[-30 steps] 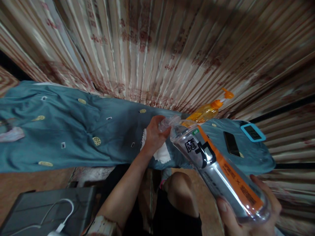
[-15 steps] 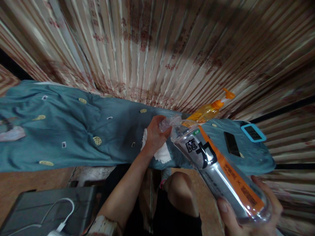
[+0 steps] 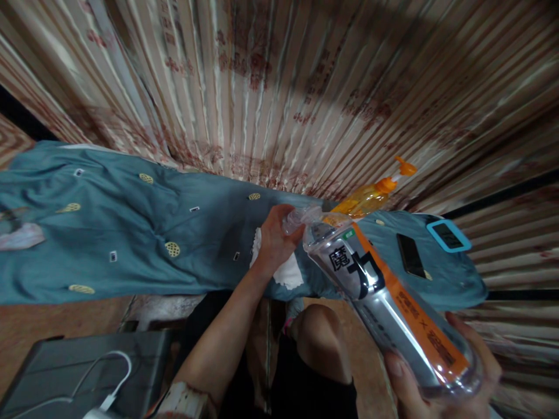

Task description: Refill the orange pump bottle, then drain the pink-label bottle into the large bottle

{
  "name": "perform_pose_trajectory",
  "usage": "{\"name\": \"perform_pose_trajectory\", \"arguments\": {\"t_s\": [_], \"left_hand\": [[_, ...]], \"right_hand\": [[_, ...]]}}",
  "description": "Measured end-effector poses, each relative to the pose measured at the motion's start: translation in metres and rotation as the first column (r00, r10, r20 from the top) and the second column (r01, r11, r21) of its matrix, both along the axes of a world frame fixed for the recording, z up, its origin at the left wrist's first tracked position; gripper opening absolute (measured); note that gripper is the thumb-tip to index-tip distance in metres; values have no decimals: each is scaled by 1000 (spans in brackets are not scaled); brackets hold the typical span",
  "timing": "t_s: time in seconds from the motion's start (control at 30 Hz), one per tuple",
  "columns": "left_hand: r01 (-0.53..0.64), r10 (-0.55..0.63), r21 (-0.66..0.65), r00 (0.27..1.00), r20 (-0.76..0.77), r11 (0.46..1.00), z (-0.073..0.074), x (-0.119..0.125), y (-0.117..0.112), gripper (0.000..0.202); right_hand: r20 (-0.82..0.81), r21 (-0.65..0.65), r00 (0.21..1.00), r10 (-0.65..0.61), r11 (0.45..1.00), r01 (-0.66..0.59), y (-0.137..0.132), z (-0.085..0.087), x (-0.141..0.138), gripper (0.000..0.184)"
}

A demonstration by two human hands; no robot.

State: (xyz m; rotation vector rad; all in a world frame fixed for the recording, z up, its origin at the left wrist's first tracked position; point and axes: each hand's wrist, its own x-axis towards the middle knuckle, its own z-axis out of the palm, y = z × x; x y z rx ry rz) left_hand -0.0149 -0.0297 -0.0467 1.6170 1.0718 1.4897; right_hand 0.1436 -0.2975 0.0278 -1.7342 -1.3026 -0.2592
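Observation:
A clear plastic drink bottle (image 3: 388,302) with a silver and orange label slants across the right side, its neck up and to the left. My right hand (image 3: 454,378) is wrapped around its base. At the other end my left hand (image 3: 279,235) is closed around the clear neck, which looks crumpled; some of its fingers are hidden. Beneath that hand lies a white cloth or tissue (image 3: 289,273) with a scalloped edge. Just behind the bottle's shoulder is an orange pump bottle (image 3: 364,199) holding yellow-orange liquid.
A teal patterned cloth (image 3: 209,233) covers the long surface. Towards its right end lie a dark phone (image 3: 410,255) and a blue-framed digital clock (image 3: 449,235). A pleated curtain (image 3: 271,105) hangs behind. At lower left, a white cable (image 3: 126,361) lies over a grey box (image 3: 148,355).

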Motion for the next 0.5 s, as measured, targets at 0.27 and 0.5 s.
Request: {"name": "perform_pose_trajectory", "arguments": {"t_s": [0.27, 0.5], "left_hand": [[-16, 16, 0, 1000, -3, 1000, -1, 2, 1, 38], [-10, 10, 6, 1000, 1, 1000, -2, 2, 1, 40]], "right_hand": [[67, -9, 997, 27, 1000, -26, 2, 3, -2, 98], [-19, 1, 1000, 2, 1000, -2, 0, 0, 2, 102]]}}
